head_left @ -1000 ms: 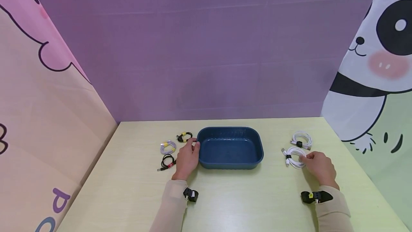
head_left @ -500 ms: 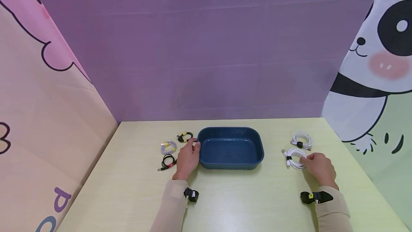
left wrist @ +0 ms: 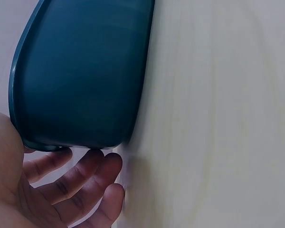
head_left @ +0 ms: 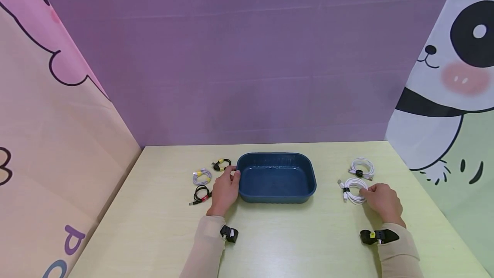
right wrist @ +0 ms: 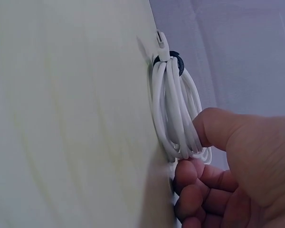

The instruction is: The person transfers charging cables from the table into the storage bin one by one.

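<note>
Head view: from above, forward-down across tabletop (head_left: 293,239). Wrist views: close-up; left shares blue plastic basin (left wrist: 85,71) with head, right coiled white USB cable (right wrist: 175,109).

Smooth, softly glossy plastic is seen in the dark blue rectangular tray (head_left: 275,185) at the left hand (head_left: 225,190). Smooth, white plastic-looking sheathing is shown on the coiled cable (right wrist: 178,111) pinched by the right hand (head_left: 382,203). Beneath both hands, a smooth, pale wood-grained tabletop (head_left: 293,239) is seen.

In the left wrist view, the top edge crops the blue basin (left wrist: 80,76), and the left edge the left hand (left wrist: 38,197). The right hand (right wrist: 249,166) hides part of the nearer white cable coil (right wrist: 173,104). The connector (head_left: 191,203) of one black cable (head_left: 197,201) (with a red tie (head_left: 205,197)) is too small to identify.
</note>
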A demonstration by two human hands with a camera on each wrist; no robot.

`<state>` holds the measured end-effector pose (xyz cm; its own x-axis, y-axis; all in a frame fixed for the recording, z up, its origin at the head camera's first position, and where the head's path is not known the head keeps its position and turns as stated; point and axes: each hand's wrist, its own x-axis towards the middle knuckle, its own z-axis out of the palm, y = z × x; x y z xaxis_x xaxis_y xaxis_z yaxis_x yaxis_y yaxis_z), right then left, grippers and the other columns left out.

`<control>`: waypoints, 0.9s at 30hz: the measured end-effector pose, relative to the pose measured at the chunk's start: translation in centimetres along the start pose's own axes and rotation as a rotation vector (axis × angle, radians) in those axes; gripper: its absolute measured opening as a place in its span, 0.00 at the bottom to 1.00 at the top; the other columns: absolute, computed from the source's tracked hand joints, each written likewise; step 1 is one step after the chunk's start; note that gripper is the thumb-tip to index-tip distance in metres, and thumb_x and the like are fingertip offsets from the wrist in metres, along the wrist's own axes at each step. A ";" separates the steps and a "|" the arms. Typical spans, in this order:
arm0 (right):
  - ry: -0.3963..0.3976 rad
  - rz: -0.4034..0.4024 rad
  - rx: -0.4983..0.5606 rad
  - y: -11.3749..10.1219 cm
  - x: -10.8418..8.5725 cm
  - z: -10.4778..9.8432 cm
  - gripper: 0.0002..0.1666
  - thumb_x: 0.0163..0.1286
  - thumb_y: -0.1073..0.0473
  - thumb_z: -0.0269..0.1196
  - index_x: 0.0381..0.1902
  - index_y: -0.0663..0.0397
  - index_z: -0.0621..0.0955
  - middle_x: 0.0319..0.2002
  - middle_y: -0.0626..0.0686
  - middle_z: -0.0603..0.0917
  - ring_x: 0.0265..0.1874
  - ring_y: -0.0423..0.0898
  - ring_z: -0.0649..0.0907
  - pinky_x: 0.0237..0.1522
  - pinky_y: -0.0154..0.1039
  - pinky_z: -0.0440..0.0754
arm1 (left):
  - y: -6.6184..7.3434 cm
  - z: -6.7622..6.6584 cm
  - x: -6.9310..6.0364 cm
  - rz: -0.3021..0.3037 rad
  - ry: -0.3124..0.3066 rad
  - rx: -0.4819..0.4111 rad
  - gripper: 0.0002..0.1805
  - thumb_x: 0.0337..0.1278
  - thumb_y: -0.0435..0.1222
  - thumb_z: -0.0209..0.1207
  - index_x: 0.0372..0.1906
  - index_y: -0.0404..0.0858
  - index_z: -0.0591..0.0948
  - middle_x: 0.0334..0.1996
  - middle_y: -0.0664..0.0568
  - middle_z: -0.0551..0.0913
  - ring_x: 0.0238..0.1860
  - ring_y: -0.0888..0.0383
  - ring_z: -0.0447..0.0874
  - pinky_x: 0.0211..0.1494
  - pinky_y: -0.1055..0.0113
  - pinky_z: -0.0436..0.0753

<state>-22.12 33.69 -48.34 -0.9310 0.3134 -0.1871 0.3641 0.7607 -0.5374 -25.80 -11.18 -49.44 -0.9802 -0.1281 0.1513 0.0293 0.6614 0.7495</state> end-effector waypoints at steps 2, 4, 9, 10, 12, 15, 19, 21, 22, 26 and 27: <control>0.004 -0.003 -0.001 0.0 0.0 0.0 0.20 0.70 0.46 0.58 0.32 0.58 0.81 0.24 0.51 0.76 0.26 0.48 0.75 0.26 0.41 0.66 | 0.0 0.0 0.0 0.005 -0.001 -0.002 0.18 0.78 0.45 0.51 0.62 0.41 0.79 0.32 0.49 0.84 0.29 0.54 0.79 0.31 0.64 0.72; 0.007 -0.006 -0.002 0.0 0.0 0.0 0.20 0.70 0.46 0.58 0.32 0.58 0.81 0.24 0.51 0.76 0.26 0.48 0.75 0.25 0.41 0.66 | 0.0 0.0 0.0 0.003 -0.004 -0.004 0.18 0.78 0.45 0.51 0.62 0.42 0.79 0.32 0.49 0.84 0.29 0.54 0.79 0.31 0.65 0.72; 0.018 -0.012 -0.003 0.1 0.0 -0.1 0.19 0.69 0.46 0.58 0.30 0.56 0.81 0.23 0.50 0.76 0.25 0.48 0.75 0.25 0.41 0.66 | 0.2 -0.1 -0.1 -0.004 -0.013 -0.009 0.19 0.78 0.45 0.51 0.63 0.41 0.79 0.32 0.49 0.84 0.29 0.54 0.79 0.31 0.65 0.72; 0.021 -0.014 -0.002 0.1 0.0 -0.1 0.19 0.69 0.46 0.58 0.31 0.57 0.81 0.23 0.50 0.76 0.25 0.49 0.75 0.25 0.41 0.66 | 0.2 -0.1 -0.1 -0.005 -0.014 -0.009 0.19 0.79 0.45 0.51 0.63 0.41 0.79 0.33 0.49 0.84 0.29 0.54 0.79 0.31 0.65 0.72; 0.027 -0.015 -0.001 0.1 0.0 -0.2 0.19 0.69 0.46 0.58 0.31 0.57 0.81 0.23 0.51 0.77 0.26 0.49 0.75 0.25 0.41 0.66 | 0.2 0.0 -0.1 -0.006 -0.013 -0.011 0.19 0.78 0.45 0.51 0.63 0.41 0.79 0.33 0.49 0.84 0.29 0.54 0.79 0.31 0.65 0.72; 0.031 -0.017 0.003 0.0 -0.1 -0.3 0.19 0.69 0.46 0.58 0.31 0.57 0.82 0.24 0.51 0.77 0.26 0.49 0.75 0.25 0.41 0.66 | 0.2 0.0 -0.1 -0.003 -0.011 -0.012 0.19 0.79 0.45 0.51 0.62 0.41 0.79 0.32 0.49 0.84 0.29 0.55 0.79 0.31 0.65 0.72; 0.033 -0.025 0.006 -0.2 -0.3 -0.3 0.19 0.69 0.47 0.58 0.29 0.57 0.81 0.23 0.50 0.76 0.26 0.49 0.75 0.25 0.40 0.66 | 0.2 0.0 -0.1 -0.002 -0.012 -0.018 0.19 0.79 0.45 0.51 0.62 0.41 0.79 0.32 0.48 0.84 0.28 0.55 0.78 0.30 0.65 0.72; 0.033 -0.028 0.008 -0.2 -0.3 -0.3 0.19 0.69 0.47 0.58 0.29 0.57 0.81 0.23 0.50 0.76 0.26 0.49 0.75 0.25 0.40 0.66 | 0.2 0.0 -0.2 -0.003 -0.012 -0.020 0.19 0.79 0.45 0.51 0.62 0.40 0.79 0.31 0.48 0.84 0.27 0.54 0.78 0.30 0.65 0.71; 0.033 -0.029 0.009 -0.2 -0.3 -0.3 0.19 0.69 0.47 0.58 0.29 0.57 0.81 0.23 0.50 0.76 0.26 0.49 0.75 0.25 0.40 0.66 | 0.2 0.0 -0.2 -0.003 -0.013 -0.022 0.19 0.79 0.44 0.51 0.62 0.40 0.79 0.31 0.48 0.83 0.27 0.54 0.78 0.30 0.65 0.71; 0.031 -0.036 0.011 -0.2 -0.3 -0.3 0.19 0.69 0.48 0.58 0.30 0.57 0.81 0.23 0.50 0.77 0.26 0.49 0.75 0.25 0.40 0.66 | 0.1 0.0 -0.1 0.002 -0.009 -0.019 0.19 0.79 0.44 0.51 0.62 0.40 0.79 0.31 0.48 0.83 0.27 0.54 0.77 0.30 0.65 0.72; 0.030 -0.038 0.012 -0.2 -0.3 -0.3 0.19 0.69 0.48 0.58 0.30 0.57 0.81 0.23 0.50 0.76 0.26 0.49 0.75 0.25 0.40 0.66 | 0.1 0.0 -0.1 0.004 -0.008 -0.019 0.19 0.79 0.44 0.51 0.62 0.40 0.79 0.31 0.48 0.83 0.27 0.54 0.77 0.30 0.65 0.72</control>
<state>-21.93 33.58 -47.95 -0.9429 0.3015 -0.1415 0.3279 0.7656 -0.5534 -25.70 -11.06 -49.40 -0.9815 -0.1201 0.1493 0.0365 0.6480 0.7608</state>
